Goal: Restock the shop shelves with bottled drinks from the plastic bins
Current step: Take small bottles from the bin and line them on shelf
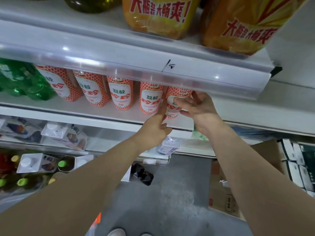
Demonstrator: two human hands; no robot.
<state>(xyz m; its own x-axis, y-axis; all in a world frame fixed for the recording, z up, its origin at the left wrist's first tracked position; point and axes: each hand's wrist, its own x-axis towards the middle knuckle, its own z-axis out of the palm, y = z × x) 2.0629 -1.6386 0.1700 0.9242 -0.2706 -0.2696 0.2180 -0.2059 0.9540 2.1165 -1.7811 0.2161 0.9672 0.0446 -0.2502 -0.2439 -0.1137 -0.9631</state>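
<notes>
Placement of one bottle is the step in hand: the right hand [199, 108] grasps the rightmost lychee bottle [171, 108], with the thumb across its label and the fingers curled round its far side. The left hand [156, 123] holds nothing; its upper fingers lie straight against the bottle's left side and the lower ones are loosely curled. The bottle stands at the right end of the middle shelf [68, 108], touching or almost touching the row of lychee bottles [121, 96], and it seems slightly tilted. The next move probably calls for setting it upright, pushing it level with the row and turning the label forward, then letting go with both hands. The clear price rail [136, 72] of the shelf above hangs low over the bottle tops, so there is little room to lift. Big orange drink bottles [158, 16] stand above, green bottles [22, 79] are at the left, white cartons [56, 132] lie on the shelf below, and cardboard boxes [221, 193] sit on the floor at the right. No plastic bin is visible.
</notes>
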